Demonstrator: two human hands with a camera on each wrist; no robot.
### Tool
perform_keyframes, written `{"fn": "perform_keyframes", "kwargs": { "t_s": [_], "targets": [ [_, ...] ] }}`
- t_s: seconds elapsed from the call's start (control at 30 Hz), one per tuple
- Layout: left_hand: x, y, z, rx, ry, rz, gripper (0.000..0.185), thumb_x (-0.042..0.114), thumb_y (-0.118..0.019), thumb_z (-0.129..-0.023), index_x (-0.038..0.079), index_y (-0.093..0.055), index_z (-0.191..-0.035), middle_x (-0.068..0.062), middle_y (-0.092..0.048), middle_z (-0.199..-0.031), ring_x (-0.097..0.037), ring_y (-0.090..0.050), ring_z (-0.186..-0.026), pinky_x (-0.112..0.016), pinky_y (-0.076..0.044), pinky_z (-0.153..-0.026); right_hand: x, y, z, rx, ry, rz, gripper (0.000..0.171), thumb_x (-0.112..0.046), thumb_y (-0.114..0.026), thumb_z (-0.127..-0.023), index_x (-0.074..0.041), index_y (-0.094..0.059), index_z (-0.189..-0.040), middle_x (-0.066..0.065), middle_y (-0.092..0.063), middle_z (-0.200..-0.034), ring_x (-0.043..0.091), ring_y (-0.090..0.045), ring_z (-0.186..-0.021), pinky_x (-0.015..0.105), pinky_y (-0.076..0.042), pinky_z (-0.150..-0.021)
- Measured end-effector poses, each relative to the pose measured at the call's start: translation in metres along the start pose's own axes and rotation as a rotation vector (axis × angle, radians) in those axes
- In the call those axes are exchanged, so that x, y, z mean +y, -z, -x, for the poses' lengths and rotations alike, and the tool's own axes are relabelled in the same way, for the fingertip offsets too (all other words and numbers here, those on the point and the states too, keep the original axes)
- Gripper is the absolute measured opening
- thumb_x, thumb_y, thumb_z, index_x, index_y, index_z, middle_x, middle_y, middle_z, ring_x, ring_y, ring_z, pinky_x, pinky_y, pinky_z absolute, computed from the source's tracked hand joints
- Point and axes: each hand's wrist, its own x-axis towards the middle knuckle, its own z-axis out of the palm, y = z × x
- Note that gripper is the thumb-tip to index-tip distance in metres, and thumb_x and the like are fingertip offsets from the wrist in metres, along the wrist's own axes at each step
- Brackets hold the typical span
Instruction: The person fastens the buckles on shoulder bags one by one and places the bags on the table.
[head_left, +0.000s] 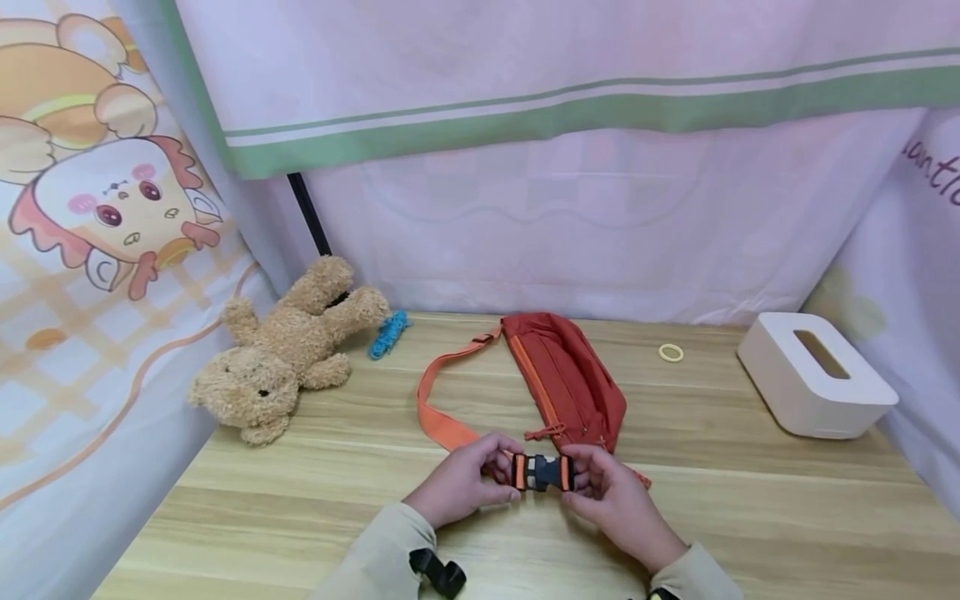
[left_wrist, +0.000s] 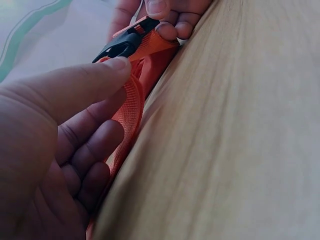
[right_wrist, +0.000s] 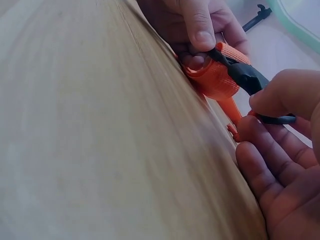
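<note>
A red waist bag [head_left: 570,383] with an orange zip lies on the table, its orange strap [head_left: 442,421] looping out to the left. Just in front of the bag, both hands hold up its black side-release buckle [head_left: 549,473], whose two halves sit end to end. My left hand [head_left: 472,479] pinches the left end between thumb and fingers, where orange webbing is threaded. At the other end, my right hand [head_left: 621,504] does the same. In the left wrist view, the thumb presses on the buckle [left_wrist: 125,46] and the lower fingers curl loosely below it.
A brown teddy bear [head_left: 292,342] lies on its back at the left, beside a blue bundle of cord [head_left: 388,335]. Toward the back right are a pale yellow ring [head_left: 671,353] and a white tissue box [head_left: 787,383]. Cloth curtains [head_left: 525,225] enclose the wooden table [head_left: 720,467].
</note>
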Motion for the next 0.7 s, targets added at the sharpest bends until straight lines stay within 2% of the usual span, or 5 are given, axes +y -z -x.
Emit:
{"fn": "perform_keyframes", "kwargs": {
  "t_s": [0.2,0.47,0.7],
  "targets": [
    [-0.0005,-0.0007,0.0002,0.006,-0.001,0.001,0.049,0.016,-0.083,-0.084,0.02,-0.059,-0.128,0.011,-0.068,-0.091,-0.007,-0.064,-0.085,-0.026,-0.052,-0.08,0.0008,0.0006,0.0002,0.003,0.006,-0.007,0.057,0.004,-0.077,-0.08,-0.003,-0.057,-0.132,0.013,-0.066,-0.1,0.016,-0.064,-0.086,0.025,-0.055,-0.076],
    [-0.0006,-0.0007,0.0002,0.014,0.017,0.031,0.045,0.016,-0.081,-0.085,0.029,-0.06,-0.122,0.009,-0.068,-0.092,-0.008,-0.065,-0.086,-0.026,-0.052,-0.08,0.0006,0.0012,-0.0004,0.011,-0.006,-0.003,0.054,0.002,-0.079,-0.081,-0.003,-0.058,-0.131,0.012,-0.068,-0.1,0.015,-0.064,-0.085,0.025,-0.055,-0.076],
    [-0.002,-0.0005,0.0002,0.023,0.022,0.037,0.044,0.017,-0.08,-0.086,0.029,-0.061,-0.124,0.009,-0.069,-0.093,-0.009,-0.065,-0.086,-0.026,-0.051,-0.076,-0.0016,0.0017,-0.0007,0.007,-0.016,-0.008,0.053,-0.003,-0.08,-0.083,-0.003,-0.058,-0.131,0.011,-0.067,-0.096,0.015,-0.064,-0.083,0.025,-0.055,-0.075]
  ]
}}
